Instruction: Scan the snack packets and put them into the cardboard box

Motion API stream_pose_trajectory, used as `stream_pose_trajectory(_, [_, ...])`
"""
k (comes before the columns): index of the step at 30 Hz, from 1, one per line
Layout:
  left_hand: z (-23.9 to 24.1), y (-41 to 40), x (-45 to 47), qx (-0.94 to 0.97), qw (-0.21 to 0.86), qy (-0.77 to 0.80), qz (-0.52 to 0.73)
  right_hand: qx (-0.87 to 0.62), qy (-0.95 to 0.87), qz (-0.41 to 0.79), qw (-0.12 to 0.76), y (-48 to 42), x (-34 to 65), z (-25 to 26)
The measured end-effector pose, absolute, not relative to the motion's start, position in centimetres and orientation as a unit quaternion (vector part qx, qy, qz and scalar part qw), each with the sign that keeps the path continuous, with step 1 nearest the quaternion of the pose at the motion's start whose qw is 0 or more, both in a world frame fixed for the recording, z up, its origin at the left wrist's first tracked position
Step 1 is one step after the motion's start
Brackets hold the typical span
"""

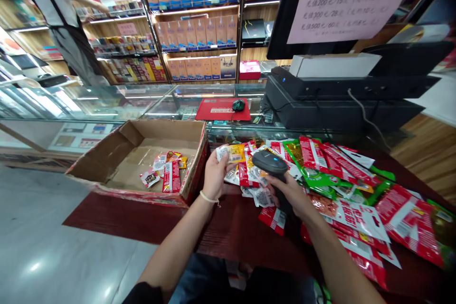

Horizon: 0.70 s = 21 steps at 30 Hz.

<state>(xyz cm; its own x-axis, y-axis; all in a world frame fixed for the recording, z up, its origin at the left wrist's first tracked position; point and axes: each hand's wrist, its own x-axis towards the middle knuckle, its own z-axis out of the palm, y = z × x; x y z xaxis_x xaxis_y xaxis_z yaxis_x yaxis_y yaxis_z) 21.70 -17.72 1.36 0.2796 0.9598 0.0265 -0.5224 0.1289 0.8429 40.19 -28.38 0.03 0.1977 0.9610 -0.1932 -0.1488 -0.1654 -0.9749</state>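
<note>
A: While the left hand [214, 171] holds the small yellow packet [233, 153] up at the fingertips, fingers pinched shut on its lower left edge, the handheld scanner [270, 163] sits just to its right, head aimed at it.

B: Right hand?

A: Right hand [290, 193] is wrapped closed around the scanner grip, below and right of the head. The packet lies up and left of those fingers, near but not touching. Packet long axis is roughly horizontal, tilted slightly. The left hand is the one on it.

B: Where is all this over?

A: Over the dark red tabletop [228, 228], between the cardboard box [142, 161] on the left and the pile of red and green packets [342, 175] on the right. A few packets already lie in the box.

B: Anything you can't see?

A: The scanner window is hidden, facing away. The trigger finger is covered by the hand. The packet print is too small to read. Its barcode side I can't tell.
</note>
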Motion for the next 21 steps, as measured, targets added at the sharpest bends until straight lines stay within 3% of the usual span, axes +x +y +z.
stream_pose_trajectory(8, [9.8, -17.5, 14.3, 0.499, 0.552, 0.287, 0.603, -0.545, -0.428, 0.515, 0.505, -26.9, 37.0, 5.1])
stream_pose_trajectory(15, [7.8, -12.2, 2.5, 0.605, 0.363, 0.493, 0.509, -0.519, -0.443, 0.528, 0.505, -24.5, 33.2, 5.7])
stream_pose_trajectory(21, [5.9, -10.2, -1.0, 0.600, 0.403, 0.517, 0.459, -0.496, -0.456, 0.549, 0.494, -23.3, 30.5, 5.0])
